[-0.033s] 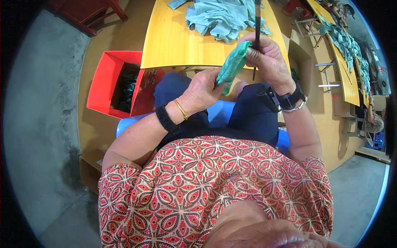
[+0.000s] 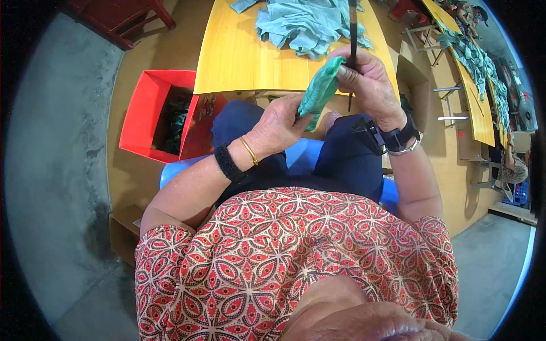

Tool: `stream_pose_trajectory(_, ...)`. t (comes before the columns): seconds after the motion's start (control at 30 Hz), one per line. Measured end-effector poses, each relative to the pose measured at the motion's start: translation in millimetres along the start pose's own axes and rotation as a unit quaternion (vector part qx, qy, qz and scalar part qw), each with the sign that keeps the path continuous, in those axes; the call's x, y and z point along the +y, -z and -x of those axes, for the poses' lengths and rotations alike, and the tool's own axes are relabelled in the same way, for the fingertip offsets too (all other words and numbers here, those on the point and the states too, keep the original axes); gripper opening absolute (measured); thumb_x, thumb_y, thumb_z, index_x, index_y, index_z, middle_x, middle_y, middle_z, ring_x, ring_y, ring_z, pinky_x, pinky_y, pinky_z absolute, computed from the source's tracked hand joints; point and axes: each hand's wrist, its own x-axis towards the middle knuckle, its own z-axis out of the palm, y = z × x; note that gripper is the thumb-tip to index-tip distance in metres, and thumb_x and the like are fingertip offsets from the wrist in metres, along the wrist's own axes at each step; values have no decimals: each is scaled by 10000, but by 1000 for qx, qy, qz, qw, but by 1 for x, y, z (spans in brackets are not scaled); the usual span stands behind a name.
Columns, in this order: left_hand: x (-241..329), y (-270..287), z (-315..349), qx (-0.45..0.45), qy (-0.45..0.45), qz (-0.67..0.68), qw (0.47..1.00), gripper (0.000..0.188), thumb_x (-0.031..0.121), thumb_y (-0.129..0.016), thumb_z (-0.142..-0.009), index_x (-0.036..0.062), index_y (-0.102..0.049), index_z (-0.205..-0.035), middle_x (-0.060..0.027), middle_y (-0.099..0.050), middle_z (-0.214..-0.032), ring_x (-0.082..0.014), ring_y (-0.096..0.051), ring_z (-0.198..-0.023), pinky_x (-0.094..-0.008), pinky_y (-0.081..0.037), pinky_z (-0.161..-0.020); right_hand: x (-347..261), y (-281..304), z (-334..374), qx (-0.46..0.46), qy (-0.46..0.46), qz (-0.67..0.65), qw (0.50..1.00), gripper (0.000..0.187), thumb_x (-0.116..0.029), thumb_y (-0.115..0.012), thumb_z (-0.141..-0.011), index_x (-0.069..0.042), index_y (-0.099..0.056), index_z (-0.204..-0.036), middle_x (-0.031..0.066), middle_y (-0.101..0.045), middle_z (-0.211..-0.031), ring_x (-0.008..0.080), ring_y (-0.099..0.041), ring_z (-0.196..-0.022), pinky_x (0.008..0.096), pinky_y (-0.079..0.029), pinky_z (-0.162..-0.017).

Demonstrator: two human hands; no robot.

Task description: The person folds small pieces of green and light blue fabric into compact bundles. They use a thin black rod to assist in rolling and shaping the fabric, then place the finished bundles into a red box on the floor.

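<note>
**Both hands on a green fabric piece at the near edge of the yellow table**

The landmark is the yellow wooden table (image 2: 250, 57), which the seated person faces. Just in front of its near edge, above the person's lap, the left hand (image 2: 278, 122) is closed around the lower end of a small teal-green fabric piece (image 2: 319, 88), thumb and fingers pinching it so it stands slanted up toward the table. The right hand (image 2: 369, 79) is curled shut at the fabric's upper end, touching it, and also grips a thin dark rod-like tool (image 2: 352, 34) that runs upright from the fist and across the table's near edge.

On the table top, beyond the hands, lies a loose heap of matching teal-green fabric pieces (image 2: 307, 25).

To the left of the table, on the floor, stands a red plastic bin (image 2: 145, 108) with dark and green material inside. The person sits on a blue plastic stool (image 2: 298, 156), just in front of the table. The left wrist wears a black band and a thin gold bangle (image 2: 248, 150); the right wrist wears a black strap with a device (image 2: 398, 139). To the right of the table, well apart, a second long yellow table (image 2: 475, 91) carries more green pieces.
</note>
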Motion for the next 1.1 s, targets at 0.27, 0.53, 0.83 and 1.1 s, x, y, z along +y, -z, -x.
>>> stream_pose_trajectory(0.27,1,-7,4,-32,-14,39,999,173,23,-521,-710,17,-511,-883,-178,-535,-759,-344,-527,-720,-355,-426,-636,-7,-4,1,-11,-46,-20,999,173,-118,-541,-798,-44,-535,-955,-26,-536,-777,43,-508,-695,180,-434,-627)
stream_pose_trajectory(0.53,-9,-14,10,-107,34,-36,993,215,122,-534,-722,33,-528,-917,-185,-551,-771,-344,-531,-743,-380,-427,-633,-6,-3,-2,-26,-55,-13,998,185,-138,-546,-791,-34,-515,-941,-11,-536,-751,34,-497,-654,163,-415,-573)
stream_pose_trajectory(0.83,-4,-16,26,-438,86,-208,870,274,280,-560,-724,17,-575,-800,-178,-572,-775,-333,-544,-765,-386,-425,-660,-20,-20,-49,-96,-147,288,942,199,-182,-542,-758,-33,-515,-888,-6,-521,-598,10,-380,-473,159,-265,-408)
stream_pose_trajectory(1.1,13,-3,12,-394,61,-201,895,248,248,-550,-742,20,-561,-840,-187,-560,-789,-344,-532,-786,-402,-419,-681,-67,-80,-124,-80,61,104,990,173,-101,-473,-823,-10,-493,-968,42,-568,-750,26,-377,-445,141,-321,-405)
